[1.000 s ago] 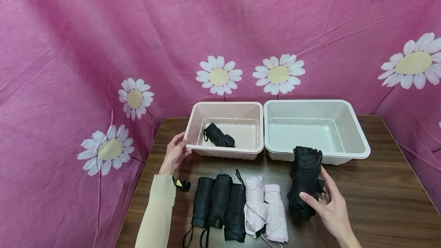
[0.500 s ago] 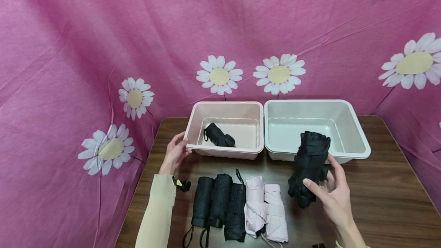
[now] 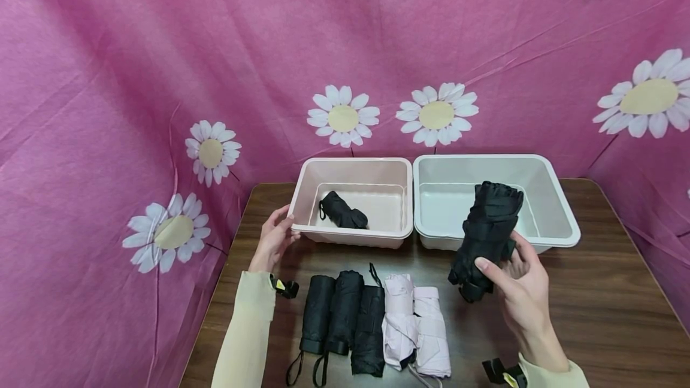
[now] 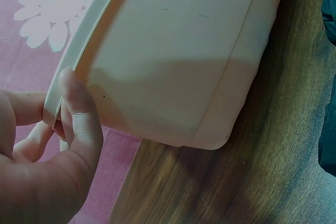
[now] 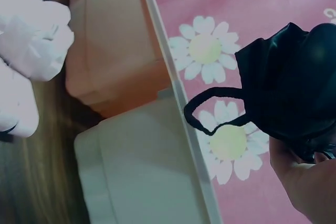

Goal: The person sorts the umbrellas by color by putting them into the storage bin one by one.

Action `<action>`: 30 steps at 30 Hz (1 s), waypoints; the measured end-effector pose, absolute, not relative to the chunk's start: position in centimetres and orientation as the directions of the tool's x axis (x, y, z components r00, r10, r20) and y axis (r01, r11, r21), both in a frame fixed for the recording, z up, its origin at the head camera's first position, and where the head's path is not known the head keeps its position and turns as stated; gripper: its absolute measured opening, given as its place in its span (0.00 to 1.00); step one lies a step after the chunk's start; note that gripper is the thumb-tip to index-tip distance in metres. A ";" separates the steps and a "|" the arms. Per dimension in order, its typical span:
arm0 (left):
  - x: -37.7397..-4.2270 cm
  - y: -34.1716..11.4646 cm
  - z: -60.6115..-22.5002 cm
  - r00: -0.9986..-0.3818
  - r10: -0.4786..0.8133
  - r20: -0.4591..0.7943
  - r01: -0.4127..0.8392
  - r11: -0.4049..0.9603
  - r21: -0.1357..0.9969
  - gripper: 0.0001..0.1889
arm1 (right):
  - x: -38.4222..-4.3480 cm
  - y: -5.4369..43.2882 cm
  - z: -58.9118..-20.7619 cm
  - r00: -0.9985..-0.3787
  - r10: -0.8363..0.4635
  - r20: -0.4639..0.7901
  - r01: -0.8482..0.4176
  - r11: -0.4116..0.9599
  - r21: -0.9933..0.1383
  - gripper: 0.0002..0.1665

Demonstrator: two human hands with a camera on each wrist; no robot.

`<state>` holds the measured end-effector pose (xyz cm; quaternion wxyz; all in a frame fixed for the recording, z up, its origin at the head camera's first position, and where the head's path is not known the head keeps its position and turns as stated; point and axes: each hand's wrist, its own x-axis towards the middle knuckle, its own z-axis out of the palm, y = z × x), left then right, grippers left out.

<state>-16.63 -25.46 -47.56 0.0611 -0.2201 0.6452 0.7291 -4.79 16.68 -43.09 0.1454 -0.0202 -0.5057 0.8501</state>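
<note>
The right hand's [image 3: 524, 299] grip is curled around a black umbrella [image 3: 487, 229], thumb across its near side. The umbrella is held up at the front of the pale bin [image 3: 480, 170], its upper end seen against the bin's interior. Its long axis slants: the far end points away from the person and a little rightward, the lower end back and leftward. In the right wrist view a strap loop [image 5: 202, 100] hangs out from one end. The left hand [image 3: 274, 241] pinches the rim of the pink bin [image 3: 356, 236] near its front left corner; inside, a small black umbrella [image 3: 344, 211] lies diagonally. Closer in on the worktop [image 3: 604, 292], three black umbrellas [image 3: 344, 313] and two pale umbrellas [image 3: 415, 325] lie side by side, pointing roughly front to back.

Compared with a second ago, the held umbrella is farther forward and leans more rightward; the left hand and the row have stayed put.
</note>
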 end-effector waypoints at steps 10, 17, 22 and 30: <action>-16.7 -25.5 -47.8 -0.897 -0.202 -0.392 -0.369 -0.144 0.918 0.23 | -6.4 15.8 -41.7 -0.959 0.251 0.134 -0.250 -0.519 -0.818 0.42; -16.7 -25.5 -47.9 -0.903 -0.193 -0.384 -0.362 -0.139 0.922 0.23 | -7.5 15.0 -41.0 -0.967 0.220 0.131 -0.233 -0.543 -0.807 0.42; -16.8 -25.5 -47.9 -0.902 -0.193 -0.385 -0.363 -0.143 0.921 0.23 | -8.5 14.4 -40.6 -0.967 0.220 0.128 -0.230 -0.537 -0.812 0.43; -16.8 -25.5 -47.9 -0.894 -0.204 -0.399 -0.374 -0.153 0.915 0.23 | -9.8 13.7 -40.2 -0.972 0.216 0.094 -0.195 -0.513 -0.836 0.42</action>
